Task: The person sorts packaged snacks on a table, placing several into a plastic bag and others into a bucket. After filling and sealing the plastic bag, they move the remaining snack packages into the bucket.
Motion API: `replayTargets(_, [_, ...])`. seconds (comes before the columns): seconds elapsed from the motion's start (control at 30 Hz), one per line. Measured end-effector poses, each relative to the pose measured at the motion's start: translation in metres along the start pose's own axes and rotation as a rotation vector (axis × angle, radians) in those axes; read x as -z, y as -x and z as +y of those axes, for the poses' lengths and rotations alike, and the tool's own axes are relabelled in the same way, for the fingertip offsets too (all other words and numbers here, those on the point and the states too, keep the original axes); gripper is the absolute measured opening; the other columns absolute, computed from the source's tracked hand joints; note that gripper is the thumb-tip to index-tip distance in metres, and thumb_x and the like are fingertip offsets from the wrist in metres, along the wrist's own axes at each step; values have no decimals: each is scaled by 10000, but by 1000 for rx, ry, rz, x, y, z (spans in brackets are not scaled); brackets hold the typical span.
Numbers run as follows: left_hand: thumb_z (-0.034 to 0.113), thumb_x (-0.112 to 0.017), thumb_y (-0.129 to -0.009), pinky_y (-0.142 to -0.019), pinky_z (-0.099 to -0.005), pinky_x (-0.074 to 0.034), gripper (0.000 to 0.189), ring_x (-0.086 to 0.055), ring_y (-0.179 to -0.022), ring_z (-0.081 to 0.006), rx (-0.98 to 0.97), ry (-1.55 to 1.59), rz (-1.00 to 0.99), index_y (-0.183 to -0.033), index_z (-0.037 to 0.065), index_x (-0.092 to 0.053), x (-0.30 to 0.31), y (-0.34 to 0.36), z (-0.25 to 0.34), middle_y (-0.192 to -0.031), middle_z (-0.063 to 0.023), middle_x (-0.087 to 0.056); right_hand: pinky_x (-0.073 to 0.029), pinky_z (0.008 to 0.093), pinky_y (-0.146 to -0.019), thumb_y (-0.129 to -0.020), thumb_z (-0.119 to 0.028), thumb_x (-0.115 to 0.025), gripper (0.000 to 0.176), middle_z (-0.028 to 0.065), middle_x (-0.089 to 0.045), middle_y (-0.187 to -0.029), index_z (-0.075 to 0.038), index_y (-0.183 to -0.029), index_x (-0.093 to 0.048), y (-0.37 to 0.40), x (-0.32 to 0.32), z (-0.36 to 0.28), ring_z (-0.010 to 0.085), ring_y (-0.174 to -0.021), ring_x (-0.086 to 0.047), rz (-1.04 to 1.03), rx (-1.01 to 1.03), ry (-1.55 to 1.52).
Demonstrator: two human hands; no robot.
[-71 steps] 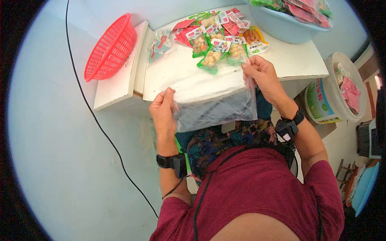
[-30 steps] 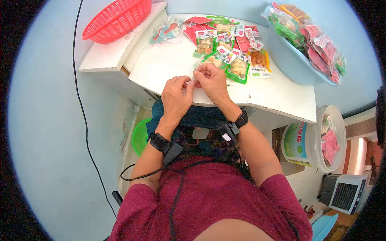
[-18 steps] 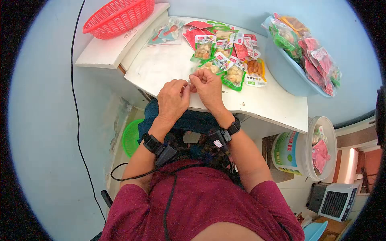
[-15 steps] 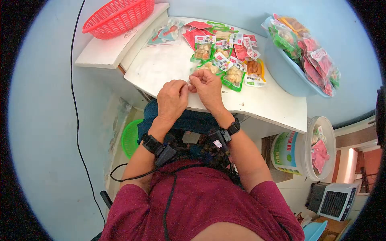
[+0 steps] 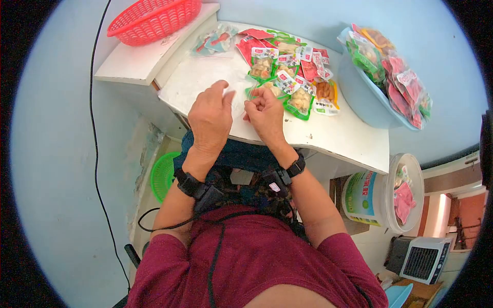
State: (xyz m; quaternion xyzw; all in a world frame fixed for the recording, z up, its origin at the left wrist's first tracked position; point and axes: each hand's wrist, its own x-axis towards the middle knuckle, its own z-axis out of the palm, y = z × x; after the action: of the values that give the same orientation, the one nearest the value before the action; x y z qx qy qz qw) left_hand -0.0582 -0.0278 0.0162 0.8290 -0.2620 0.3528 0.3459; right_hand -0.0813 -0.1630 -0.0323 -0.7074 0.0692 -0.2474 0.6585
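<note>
My left hand point(image 5: 211, 114) is over the front left of the white table point(image 5: 195, 77), its fingers apart and nothing visible in them. To its right, my right hand point(image 5: 265, 114) pinches a thin clear plastic piece point(image 5: 250, 93), hard to make out. Just beyond my right hand lie green-edged food packets point(image 5: 300, 101), and red packets point(image 5: 246, 47) lie behind them. An orange-edged packet point(image 5: 326, 91) is on the right of the pile. Several clear bags with pale blue and red contents point(image 5: 218, 41) lie at the back left.
A red basket point(image 5: 154, 21) sits on the raised shelf at left. The blue basin point(image 5: 359, 92) at right holds many packets. Below it a white bucket point(image 5: 382, 197) holds more. A green basket point(image 5: 163, 177) is under the table, and a black cable point(image 5: 94, 133) hangs at left.
My left hand has moved left, away from my right hand, and its fingers have opened. My right hand has stayed nearly in place, still pinched. The view has shifted slightly.
</note>
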Motion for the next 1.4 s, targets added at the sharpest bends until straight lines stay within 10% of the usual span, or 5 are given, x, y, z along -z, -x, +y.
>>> replayTargets(0.2, [83, -682, -806, -728, -427, -485, 322, -602, -847, -326, -82, -68, -229, -1116, 72, -593, 0, 10, -8, -889, -125, -604, -519, 278, -497, -840, 0, -598, 186, 95, -646, -668, 41, -1018, -559, 2, 0, -1, 132, -539, -635, 36, -11, -1])
replayTargets(0.57, [95, -672, -836, -583, -387, -505, 152, -607, -703, -286, -117, -43, -20, -985, 111, -647, 15, 12, -10, -853, -79, -576, -515, 282, -485, -822, 8, -611, 208, 86, -638, -624, 24, -1025, -570, 1, -1, 5, 133, -522, -633, 111, 31, 86])
replayTargets(0.87, [81, -676, -808, -553, -375, -509, 165, -612, -699, -254, -179, -58, -70, -971, 104, -685, 8, 16, -2, -801, -67, -568, -507, 307, -676, -789, -66, -716, 380, 148, -602, -1074, 1, -1140, -586, 9, -4, -19, 186, -739, -624, 386, 396, 384])
replayTargets(1.17, [78, -685, -795, -566, -375, -498, 202, -584, -720, -258, -194, -60, -26, -996, 105, -693, 8, 24, -7, -801, -68, -549, -481, 352, -673, -856, 6, -615, 147, 131, -652, -799, 2, -979, -695, 7, 6, -4, 249, -711, -602, 231, 248, 335])
replayTargets(1.4, [57, -649, -777, -527, -356, -474, 192, -555, -667, -239, -247, -84, 37, -959, 116, -667, -5, 25, -26, -728, -47, -478, -496, 381, -775, -843, 42, -572, 229, 179, -659, -905, 21, -1054, -657, 2, 4, 7, 325, -853, -637, 196, 351, 351])
